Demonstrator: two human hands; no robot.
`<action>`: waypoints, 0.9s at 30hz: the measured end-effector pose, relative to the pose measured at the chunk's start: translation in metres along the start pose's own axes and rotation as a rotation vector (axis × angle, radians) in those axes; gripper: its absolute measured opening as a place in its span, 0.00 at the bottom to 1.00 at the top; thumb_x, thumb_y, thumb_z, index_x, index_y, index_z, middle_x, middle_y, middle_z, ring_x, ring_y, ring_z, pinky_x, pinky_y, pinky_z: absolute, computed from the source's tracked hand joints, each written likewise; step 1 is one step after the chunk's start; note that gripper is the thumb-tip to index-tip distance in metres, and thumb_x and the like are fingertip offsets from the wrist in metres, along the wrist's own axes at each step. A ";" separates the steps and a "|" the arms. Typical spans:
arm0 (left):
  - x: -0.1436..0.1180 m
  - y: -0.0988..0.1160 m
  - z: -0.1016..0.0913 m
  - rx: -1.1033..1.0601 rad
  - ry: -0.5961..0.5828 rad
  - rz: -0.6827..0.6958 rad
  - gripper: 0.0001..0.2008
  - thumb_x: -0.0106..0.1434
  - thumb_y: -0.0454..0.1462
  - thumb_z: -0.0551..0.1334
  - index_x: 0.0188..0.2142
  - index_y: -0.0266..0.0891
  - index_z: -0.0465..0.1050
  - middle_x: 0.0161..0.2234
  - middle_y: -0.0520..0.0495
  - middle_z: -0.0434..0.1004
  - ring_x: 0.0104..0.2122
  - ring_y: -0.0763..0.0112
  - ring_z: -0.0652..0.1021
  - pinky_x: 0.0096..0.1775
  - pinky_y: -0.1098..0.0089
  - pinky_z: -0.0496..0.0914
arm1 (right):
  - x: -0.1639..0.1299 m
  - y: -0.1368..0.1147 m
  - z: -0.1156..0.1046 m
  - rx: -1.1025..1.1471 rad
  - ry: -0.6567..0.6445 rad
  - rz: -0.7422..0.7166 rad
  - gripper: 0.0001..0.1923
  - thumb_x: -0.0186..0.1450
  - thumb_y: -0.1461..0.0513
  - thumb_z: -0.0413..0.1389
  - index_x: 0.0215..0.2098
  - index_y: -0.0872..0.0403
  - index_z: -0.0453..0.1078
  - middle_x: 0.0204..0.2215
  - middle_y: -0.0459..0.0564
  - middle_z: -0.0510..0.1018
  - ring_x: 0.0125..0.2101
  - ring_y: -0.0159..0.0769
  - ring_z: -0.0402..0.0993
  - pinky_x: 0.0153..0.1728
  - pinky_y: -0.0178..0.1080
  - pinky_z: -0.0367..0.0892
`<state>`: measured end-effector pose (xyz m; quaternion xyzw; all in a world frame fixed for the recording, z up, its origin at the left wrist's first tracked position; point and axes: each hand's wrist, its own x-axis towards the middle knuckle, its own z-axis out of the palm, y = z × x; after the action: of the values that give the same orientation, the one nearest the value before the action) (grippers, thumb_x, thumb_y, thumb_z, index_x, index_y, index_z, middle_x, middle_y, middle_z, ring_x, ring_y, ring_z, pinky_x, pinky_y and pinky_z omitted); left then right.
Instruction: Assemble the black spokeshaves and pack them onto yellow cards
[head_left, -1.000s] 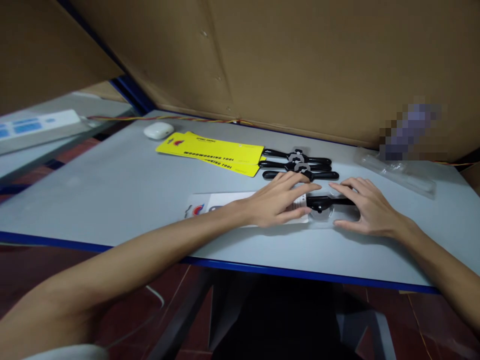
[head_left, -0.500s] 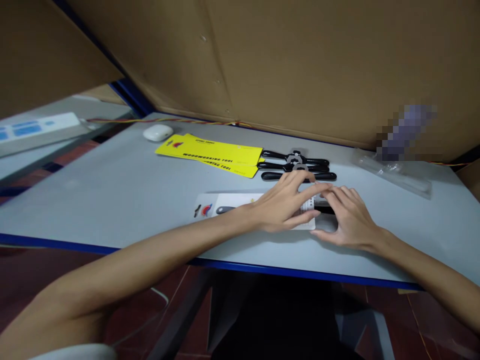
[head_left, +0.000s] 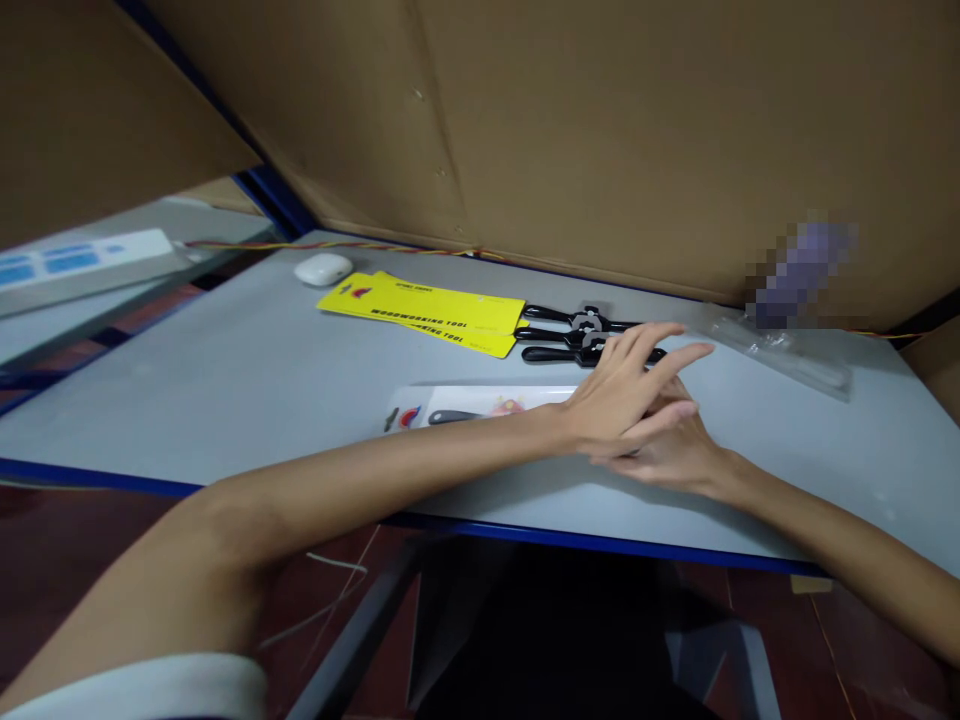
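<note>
A white, plastic-wrapped package [head_left: 457, 398] with a dark-handled tool showing on it lies flat near the table's front. Its right end is hidden beneath my hands. My left hand [head_left: 626, 395] crosses over that end, fingers spread out and nothing visible in them. Under it sits my right hand [head_left: 679, 450], palm side low to the package; its fingers are mostly covered, so I cannot see whether they grip it. Just behind are several black spokeshaves [head_left: 551, 355], partly behind my left hand. Yellow cards [head_left: 427, 305] printed "WOODWORKING TOOL" lie left of them, overlapping.
A white earbud case [head_left: 323, 268] rests at the back left. Clear plastic packaging [head_left: 795, 355] lies at the back right, by a blurred purple item [head_left: 802, 275]. A power strip [head_left: 86, 265] is on the neighbouring table. A cardboard wall [head_left: 600, 150] closes the back.
My left hand has slid to the right and now overlaps my right hand, its fingers more spread. My right hand has shifted slightly left over the package's end.
</note>
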<state>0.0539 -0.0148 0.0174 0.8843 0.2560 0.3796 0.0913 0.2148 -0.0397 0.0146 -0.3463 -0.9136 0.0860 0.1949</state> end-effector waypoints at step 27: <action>-0.068 -0.084 -0.070 -0.604 0.517 -0.698 0.24 0.64 0.57 0.57 0.36 0.41 0.79 0.42 0.42 0.83 0.49 0.53 0.80 0.54 0.55 0.75 | -0.020 0.090 -0.039 0.057 0.025 0.181 0.41 0.58 0.46 0.69 0.66 0.48 0.70 0.56 0.58 0.77 0.55 0.58 0.74 0.59 0.64 0.69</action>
<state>-0.0682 0.0193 -0.0061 0.5583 0.4287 0.5889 0.3972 0.2983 0.0147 0.0180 -0.4229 -0.8732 0.1249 0.2074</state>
